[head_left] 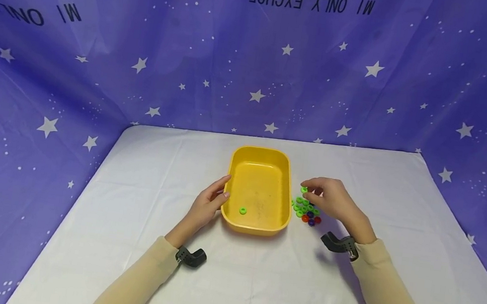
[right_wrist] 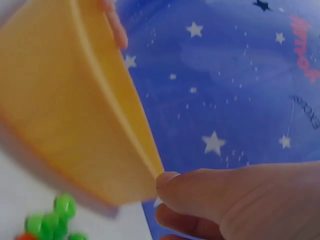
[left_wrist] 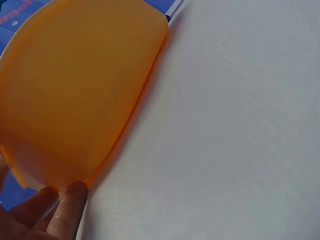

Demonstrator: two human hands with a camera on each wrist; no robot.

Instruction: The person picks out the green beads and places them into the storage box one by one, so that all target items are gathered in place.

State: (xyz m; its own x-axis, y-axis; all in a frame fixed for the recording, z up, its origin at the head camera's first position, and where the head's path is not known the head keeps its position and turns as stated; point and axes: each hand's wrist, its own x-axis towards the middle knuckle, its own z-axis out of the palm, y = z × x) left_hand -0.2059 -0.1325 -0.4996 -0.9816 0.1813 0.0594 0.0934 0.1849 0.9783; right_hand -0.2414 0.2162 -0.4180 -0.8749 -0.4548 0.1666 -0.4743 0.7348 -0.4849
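Right hand point(head_left: 328, 198) pinches green bead point(head_left: 304, 190) between thumb and fingers, beside pile of green, red and purple beads point(head_left: 304, 209) on white table point(head_left: 250, 284). Pile just right of yellow tub point(head_left: 263, 181). Left hand point(head_left: 206, 205), fingers extended, touches tub's left side. Single bead point(head_left: 243, 211) inside tub, toward near end.

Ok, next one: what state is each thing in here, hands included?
Yellow tub: upright, uncovered.
Green bead in the tub: lying on the bottom.
Bead pile: loose beside the tub, mixed colours.
Left hand: touching the tub's side.
Right hand: pinching another green bead.
White cloth: spread out, faintly creased.
Starry curtain: hanging behind.
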